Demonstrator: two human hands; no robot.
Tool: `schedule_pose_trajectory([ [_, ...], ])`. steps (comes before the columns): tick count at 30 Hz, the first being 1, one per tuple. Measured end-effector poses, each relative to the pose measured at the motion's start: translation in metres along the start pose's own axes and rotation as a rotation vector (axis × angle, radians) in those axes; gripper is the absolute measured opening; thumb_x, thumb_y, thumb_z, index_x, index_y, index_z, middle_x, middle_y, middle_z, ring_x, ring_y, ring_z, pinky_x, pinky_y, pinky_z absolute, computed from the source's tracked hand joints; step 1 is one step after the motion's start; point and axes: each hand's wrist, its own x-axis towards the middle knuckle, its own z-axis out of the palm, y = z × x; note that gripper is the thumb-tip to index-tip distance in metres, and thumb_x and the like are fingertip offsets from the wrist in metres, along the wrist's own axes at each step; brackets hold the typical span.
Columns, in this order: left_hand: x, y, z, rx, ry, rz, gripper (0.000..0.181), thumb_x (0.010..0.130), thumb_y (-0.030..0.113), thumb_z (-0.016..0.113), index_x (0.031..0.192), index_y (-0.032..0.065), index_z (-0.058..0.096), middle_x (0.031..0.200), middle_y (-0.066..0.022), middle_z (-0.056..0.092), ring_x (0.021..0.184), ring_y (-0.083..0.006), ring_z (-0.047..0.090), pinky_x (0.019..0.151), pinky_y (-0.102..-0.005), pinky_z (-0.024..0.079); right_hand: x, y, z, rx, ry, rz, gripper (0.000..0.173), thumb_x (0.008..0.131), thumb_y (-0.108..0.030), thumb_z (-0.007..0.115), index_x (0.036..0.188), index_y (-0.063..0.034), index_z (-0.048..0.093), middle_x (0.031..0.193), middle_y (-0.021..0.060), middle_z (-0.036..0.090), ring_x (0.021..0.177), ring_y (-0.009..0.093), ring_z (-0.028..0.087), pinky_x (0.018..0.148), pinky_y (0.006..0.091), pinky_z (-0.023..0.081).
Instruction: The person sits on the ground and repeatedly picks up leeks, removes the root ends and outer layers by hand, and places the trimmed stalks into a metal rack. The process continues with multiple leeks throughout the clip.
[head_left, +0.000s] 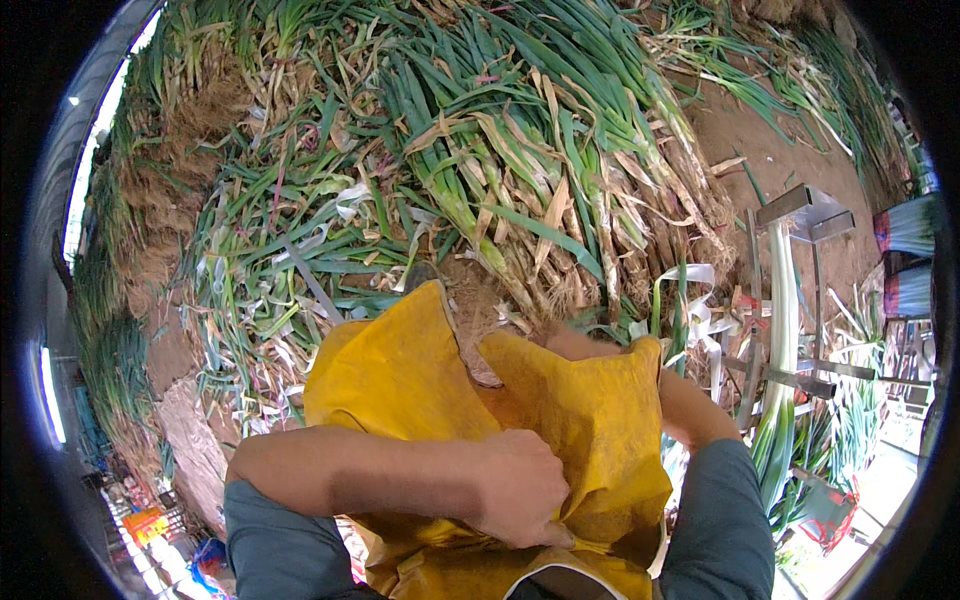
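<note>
A yellow apron (405, 360) covers my lap and knees. My left hand (525, 487) lies over the apron near my waist, its fingers curled; whether it grips the cloth cannot be told. My right arm reaches forward past the apron's right edge, and my right hand (574, 343) is blurred and partly hidden behind the apron. Just beyond it are the roots of a heap of unpeeled green onions (525, 225), with dry brown outer leaves. Peeled green onions (784, 300) with white stalks rest in a metal stand (806, 382) at the right.
Stripped leaves (300, 262) cover the ground at the front left. More green onions (112, 360) stand in rows along the far left. Bare soil (765, 150) shows at the upper right. Blue-and-white bundles (907, 255) lie at the right rim.
</note>
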Motion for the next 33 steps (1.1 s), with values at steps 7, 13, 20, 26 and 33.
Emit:
schedule_pose_trajectory([
  [7, 0.007, -0.001, 0.007, -0.015, 0.039, 0.026, 0.072, 0.099, 0.061, 0.051, 0.076, -0.0036, 0.075, 0.076, -0.0270, 0.070, 0.080, -0.0475, 0.071, 0.072, -0.0533, 0.057, -0.010, 0.017, 0.025, 0.288, 0.305, 0.007, 0.034, 0.090, -0.023, 0.072, 0.119, -0.0073, 0.069, 0.103, 0.0209, 0.070, 0.089, 0.042, 0.069, 0.076, 0.0486, 0.056],
  [13, 0.009, -0.002, 0.007, 0.021, 0.048, 0.016, 0.068, 0.097, 0.059, 0.055, 0.074, -0.0026, 0.075, 0.076, -0.0266, 0.070, 0.078, -0.0459, 0.071, 0.070, -0.0527, 0.056, 0.029, 0.064, 0.013, 0.003, 0.735, 0.241, 0.022, 0.093, -0.019, 0.069, 0.103, 0.0002, 0.068, 0.100, 0.0214, 0.063, 0.094, 0.044, 0.064, 0.079, 0.0543, 0.052],
  [20, 0.003, -0.008, 0.017, 0.093, 0.161, 0.016, 0.067, 0.096, 0.059, 0.058, 0.071, -0.0011, 0.074, 0.072, -0.0236, 0.070, 0.073, -0.0435, 0.071, 0.067, -0.0492, 0.056, 0.048, 0.045, 0.024, -0.166, 0.565, 0.283, 0.027, 0.083, -0.017, 0.075, 0.102, 0.0018, 0.069, 0.121, 0.0216, 0.058, 0.115, 0.043, 0.057, 0.099, 0.0522, 0.049],
  [26, -0.003, -0.008, 0.027, 0.102, 0.239, 0.013, 0.066, 0.096, 0.059, 0.058, 0.070, 0.0001, 0.074, 0.071, -0.0221, 0.070, 0.073, -0.0417, 0.072, 0.066, -0.0483, 0.056, 0.044, 0.040, 0.002, -0.037, 0.472, 0.267, 0.035, 0.086, -0.017, 0.075, 0.113, 0.0021, 0.065, 0.120, 0.0247, 0.057, 0.113, 0.044, 0.056, 0.094, 0.0523, 0.052],
  [33, -0.009, -0.007, 0.022, 0.157, 0.215, 0.009, 0.066, 0.096, 0.059, 0.058, 0.071, -0.0004, 0.074, 0.071, -0.0224, 0.070, 0.074, -0.0418, 0.071, 0.066, -0.0482, 0.056, 0.079, 0.048, 0.008, 0.340, 0.262, 0.479, 0.054, 0.089, -0.036, 0.079, 0.122, 0.0039, 0.064, 0.098, 0.0215, 0.070, 0.078, 0.030, 0.069, 0.077, 0.0469, 0.060],
])
